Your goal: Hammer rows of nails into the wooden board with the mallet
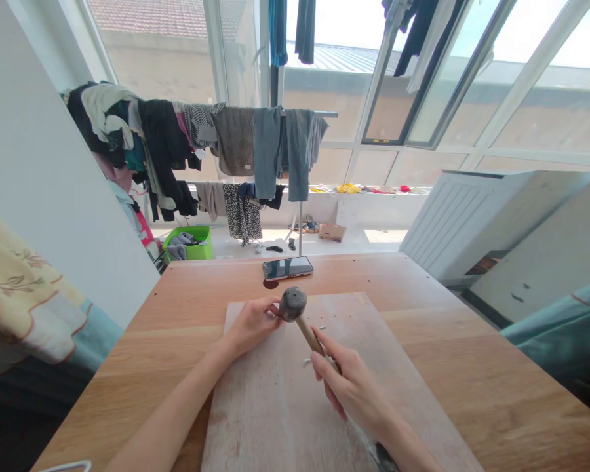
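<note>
My right hand (347, 373) is wrapped round the wooden handle of a rubber mallet (294, 304), whose dark rounded head points away from me. Close to the left of that head, my left hand (255, 322) pinches its fingertips together over the board; whatever they hold is hidden by the mallet head. Under both hands lies a pale, worn wooden board (255, 406) with several small holes. Two small metal pieces, like nails or screws, rest on it: one nail-like piece (322, 327) beyond my right fingers, another nail-like piece (307, 361) left of them.
The board lies on a wooden table (423, 328). Past its far edge is a phone (288, 267), beside a dark round hole (271, 284). Beyond the table stand a laundry-hung drying rack (319, 114), a green basket (204, 244) and a small cardboard box (332, 232). Curtains hang on both sides.
</note>
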Demonstrator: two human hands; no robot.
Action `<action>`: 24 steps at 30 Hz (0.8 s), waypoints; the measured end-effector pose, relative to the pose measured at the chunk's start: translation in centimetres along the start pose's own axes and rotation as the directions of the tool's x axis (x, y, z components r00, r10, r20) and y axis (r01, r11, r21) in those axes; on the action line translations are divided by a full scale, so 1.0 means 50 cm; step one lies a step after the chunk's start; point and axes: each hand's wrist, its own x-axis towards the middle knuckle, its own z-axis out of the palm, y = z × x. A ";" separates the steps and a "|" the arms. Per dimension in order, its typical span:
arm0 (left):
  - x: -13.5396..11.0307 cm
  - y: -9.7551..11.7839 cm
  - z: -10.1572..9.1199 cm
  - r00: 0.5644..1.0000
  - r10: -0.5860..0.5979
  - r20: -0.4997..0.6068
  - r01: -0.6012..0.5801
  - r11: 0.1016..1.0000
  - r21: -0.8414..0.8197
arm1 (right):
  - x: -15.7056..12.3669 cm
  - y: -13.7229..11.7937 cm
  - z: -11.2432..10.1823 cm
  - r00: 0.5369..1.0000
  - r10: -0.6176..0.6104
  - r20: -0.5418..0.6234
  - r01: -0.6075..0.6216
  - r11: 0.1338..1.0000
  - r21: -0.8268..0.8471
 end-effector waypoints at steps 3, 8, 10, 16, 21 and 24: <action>-0.002 -0.003 -0.004 1.000 -0.011 0.010 0.011 1.000 0.020 | 0.000 0.002 -0.003 0.999 -0.006 -0.038 0.008 0.999 0.046; -0.001 0.054 0.000 0.970 0.226 -0.084 -0.184 0.920 0.346 | 0.002 -0.019 -0.015 0.967 -0.025 -0.253 0.081 0.973 0.215; 0.007 0.100 0.017 0.942 0.335 0.034 -0.307 0.811 0.499 | 0.002 -0.027 -0.019 0.931 -0.018 -0.365 0.116 0.962 0.247; 0.042 0.181 0.111 0.874 0.179 0.452 -0.472 0.533 0.702 | 0.000 -0.031 -0.028 0.824 -0.065 -0.563 0.246 0.936 0.251; 0.050 0.179 0.145 0.869 0.176 0.461 -0.483 0.499 0.719 | 0.000 -0.031 -0.028 0.803 -0.052 -0.593 0.253 0.932 0.261; 0.052 0.161 0.124 0.894 0.208 0.396 -0.440 0.570 0.694 | 0.002 -0.034 -0.025 0.819 -0.057 -0.570 0.261 0.923 0.282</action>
